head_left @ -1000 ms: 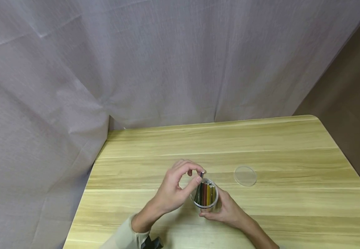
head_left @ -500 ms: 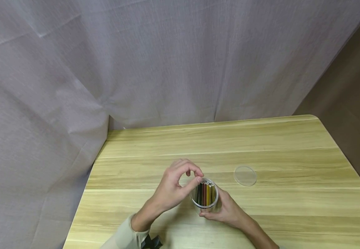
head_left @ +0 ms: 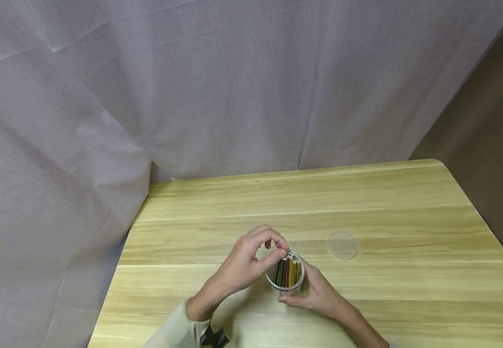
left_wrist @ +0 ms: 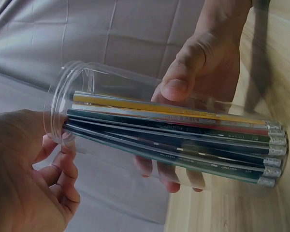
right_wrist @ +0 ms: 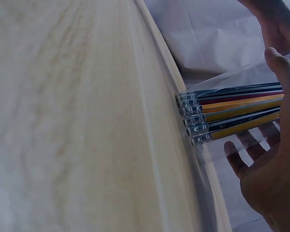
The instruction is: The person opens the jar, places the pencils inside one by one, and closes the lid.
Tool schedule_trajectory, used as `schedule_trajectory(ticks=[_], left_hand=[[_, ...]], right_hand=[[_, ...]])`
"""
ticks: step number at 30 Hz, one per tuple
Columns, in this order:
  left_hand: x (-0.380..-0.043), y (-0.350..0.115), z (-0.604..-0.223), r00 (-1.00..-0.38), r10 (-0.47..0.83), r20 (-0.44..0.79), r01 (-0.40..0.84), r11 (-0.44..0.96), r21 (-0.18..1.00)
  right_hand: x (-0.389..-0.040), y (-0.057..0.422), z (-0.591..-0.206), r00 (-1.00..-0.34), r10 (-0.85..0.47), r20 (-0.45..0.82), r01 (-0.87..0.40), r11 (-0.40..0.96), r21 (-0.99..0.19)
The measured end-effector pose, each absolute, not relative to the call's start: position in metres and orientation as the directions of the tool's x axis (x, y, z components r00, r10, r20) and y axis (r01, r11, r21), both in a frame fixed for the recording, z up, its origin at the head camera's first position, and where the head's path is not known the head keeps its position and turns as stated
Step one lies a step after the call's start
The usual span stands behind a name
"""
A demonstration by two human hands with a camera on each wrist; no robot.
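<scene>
A clear cylindrical jar (left_wrist: 121, 82) stands upright on the table, its mouth uncovered. Inside it are several pencils (left_wrist: 183, 126) in dark green, black, yellow and red, their metal ferrules at the bottom and plain ends near the mouth. My right hand (head_left: 317, 292) grips the jar from the right, thumb on the near side and fingers round the far side. At the jar's mouth, my left hand (head_left: 244, 263) pinches the end of a dark pencil between thumb and index finger, the grip partly hidden by the rim in the left wrist view.
A clear round lid (head_left: 342, 245) lies flat on the wood-grain table (head_left: 216, 203), right of the jar and a little farther back. A grey curtain (head_left: 243, 87) hangs behind the table's far edge. A black strap (head_left: 214, 337) sits at my left sleeve.
A dark pencil that stuck out above the rim in my left fingers has gone down into the jar. The left hand then shifted slightly right along the rim; the right hand keeps its grip.
</scene>
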State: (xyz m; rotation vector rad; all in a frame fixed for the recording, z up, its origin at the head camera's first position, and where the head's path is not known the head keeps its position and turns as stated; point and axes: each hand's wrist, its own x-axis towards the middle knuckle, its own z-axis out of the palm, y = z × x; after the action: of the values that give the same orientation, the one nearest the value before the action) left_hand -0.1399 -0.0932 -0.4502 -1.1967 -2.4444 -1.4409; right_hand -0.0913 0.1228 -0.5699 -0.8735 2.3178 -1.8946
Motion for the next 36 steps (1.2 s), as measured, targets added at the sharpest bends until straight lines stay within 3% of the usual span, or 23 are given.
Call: schedule_trajectory(ticks=[20, 36], left_hand=[[-0.150, -0.098, -0.435, -0.691, 0.613, 0.383, 0.633, 0.258, 0.730], [-0.153, -0.115, -0.447, -0.619, 0.655, 0.434, 0.647, 0.112, 0.755]], right_hand=[[-0.093, 0.122, -0.569, -0.835, -0.434, 0.339, -0.425, 0.116, -0.898], [-0.089, 0.127, -0.566, -0.847, -0.378, 0.375, -0.477, 0.226, -0.849]])
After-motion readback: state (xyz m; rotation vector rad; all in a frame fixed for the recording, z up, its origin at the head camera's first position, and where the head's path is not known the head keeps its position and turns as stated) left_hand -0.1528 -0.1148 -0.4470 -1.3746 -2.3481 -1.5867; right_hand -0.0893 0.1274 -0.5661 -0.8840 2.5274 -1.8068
